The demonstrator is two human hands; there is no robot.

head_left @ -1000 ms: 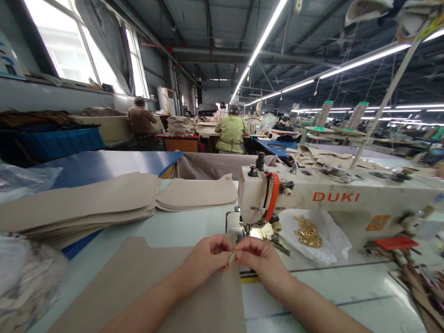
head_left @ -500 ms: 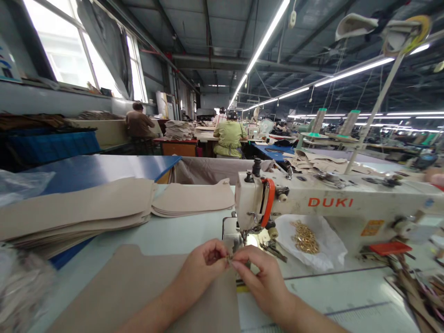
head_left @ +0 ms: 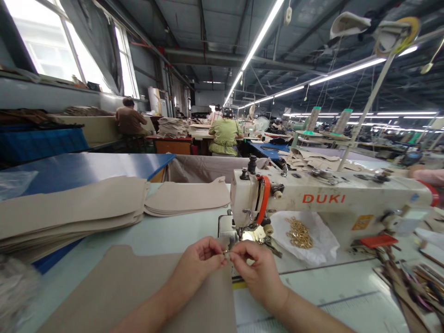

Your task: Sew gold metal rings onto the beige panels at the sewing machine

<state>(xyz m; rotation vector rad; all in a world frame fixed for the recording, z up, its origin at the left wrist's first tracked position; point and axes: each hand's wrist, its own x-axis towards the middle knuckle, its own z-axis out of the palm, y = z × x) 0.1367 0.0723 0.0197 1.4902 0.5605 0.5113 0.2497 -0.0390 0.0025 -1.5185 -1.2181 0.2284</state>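
My left hand (head_left: 199,263) and my right hand (head_left: 258,268) meet in front of the sewing machine, thumbs and forefingers pinched. Between the fingertips is a small pale piece (head_left: 226,254) with a metallic glint, too small to name; both hands grip it. Under my left hand and forearm lies a large flat beige panel (head_left: 138,286) on the pale table. Just beyond my fingers are the needle area and lit bed of the white sewing machine (head_left: 322,196). Gold-coloured metal rings (head_left: 299,232) lie in a heap on a white plastic bag (head_left: 328,247) to the right of my hands.
Stacks of beige panels (head_left: 72,199) and smaller panels (head_left: 187,199) lie at the left and behind. Straps and tools (head_left: 412,291) crowd the right side. A thread stand pole (head_left: 367,106) rises behind the machine. Several people sit further off, one in a green top (head_left: 225,134).
The view has turned slightly, so the surroundings sit further left. My hands stay pinched together on the small piece, which shows a little more between the fingertips.
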